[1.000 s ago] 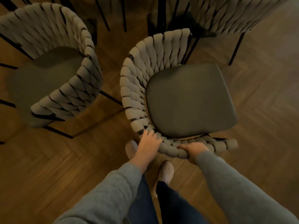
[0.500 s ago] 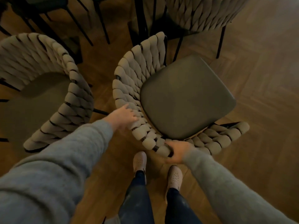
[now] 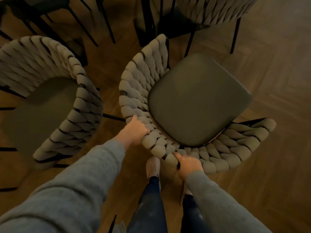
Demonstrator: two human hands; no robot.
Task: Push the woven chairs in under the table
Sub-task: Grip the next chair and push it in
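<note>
While turning the woven chair (image 3: 134, 91) at centre frame, clasping its rim with left hand (image 3: 136, 132) (just shifted farther round the back) and right hand (image 3: 188, 165); aligning, not yet under the desk.

Your left hand (image 3: 134, 132) and right hand (image 3: 188, 167) are bare below long grey sleeves (image 3: 75, 190); you wear dark blue jeans (image 3: 149, 207) and pale perforated clogs (image 3: 152, 166).

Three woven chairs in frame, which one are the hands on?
The middle chair, dark seat fully visible: left hand and right hand both grip its woven backrest. The left chair and far chair are untouched.
</note>
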